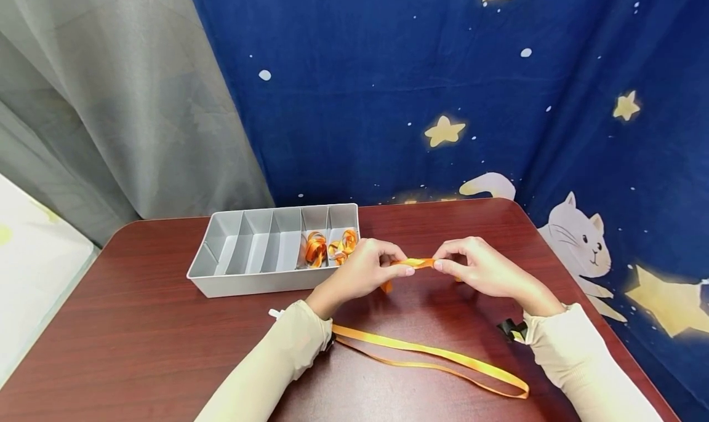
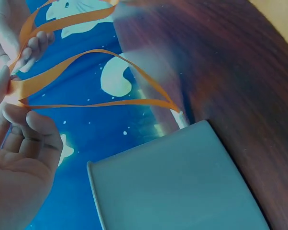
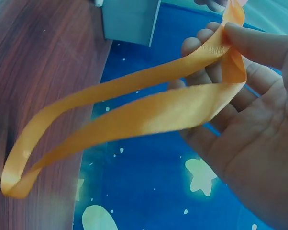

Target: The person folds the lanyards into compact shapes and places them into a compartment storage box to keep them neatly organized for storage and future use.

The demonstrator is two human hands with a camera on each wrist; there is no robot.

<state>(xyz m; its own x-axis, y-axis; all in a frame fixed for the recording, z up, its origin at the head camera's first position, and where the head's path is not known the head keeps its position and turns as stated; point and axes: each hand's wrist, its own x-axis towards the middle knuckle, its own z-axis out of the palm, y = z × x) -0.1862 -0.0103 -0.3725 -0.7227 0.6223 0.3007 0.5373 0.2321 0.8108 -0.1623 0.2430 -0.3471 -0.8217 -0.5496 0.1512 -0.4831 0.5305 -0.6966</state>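
An orange lanyard (image 1: 416, 262) is stretched between my two hands above the table. My left hand (image 1: 362, 267) pinches it between thumb and fingers, just in front of the tray's right end. My right hand (image 1: 483, 269) pinches it a short way to the right. In the right wrist view a long loop of the strap (image 3: 149, 115) hangs from the right hand. On the left wrist side, another loop (image 2: 53, 79) runs to a white end piece (image 2: 180, 119). A second orange lanyard (image 1: 410, 347) lies on the table below my hands, partly behind my left sleeve.
A grey tray (image 1: 266, 282) with several compartments stands at the table's back. Its two rightmost compartments hold a coiled orange lanyard (image 1: 316, 248) and another coil (image 1: 347, 242). Behind the dark red table (image 1: 138, 336) hang a grey curtain (image 1: 138, 102) and a blue star-patterned curtain (image 1: 354, 102).
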